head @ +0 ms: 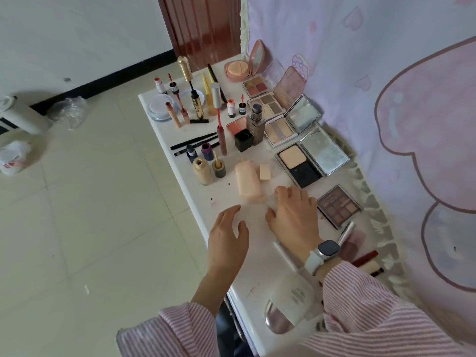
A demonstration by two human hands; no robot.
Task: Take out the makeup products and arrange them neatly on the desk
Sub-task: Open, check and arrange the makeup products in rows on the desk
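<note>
Makeup products cover the white desk. My left hand hovers open over the desk's front edge and holds nothing. My right hand, with a white watch on its wrist, rests fingers-down on the desk, just right of a peach pack. A faint clear item seems to lie between my hands, but it is too blurred to identify. A small peach sponge lies beside the pack. A brown eyeshadow palette lies open to the right of my right hand. An open black powder compact sits behind it.
Farther back stand a foundation bottle, lip glosses, a gold mascara, open palettes and a pink cushion compact. A white and silver pouch lies near me. Lipsticks lie by the pink curtain on the right. Tiled floor is on the left.
</note>
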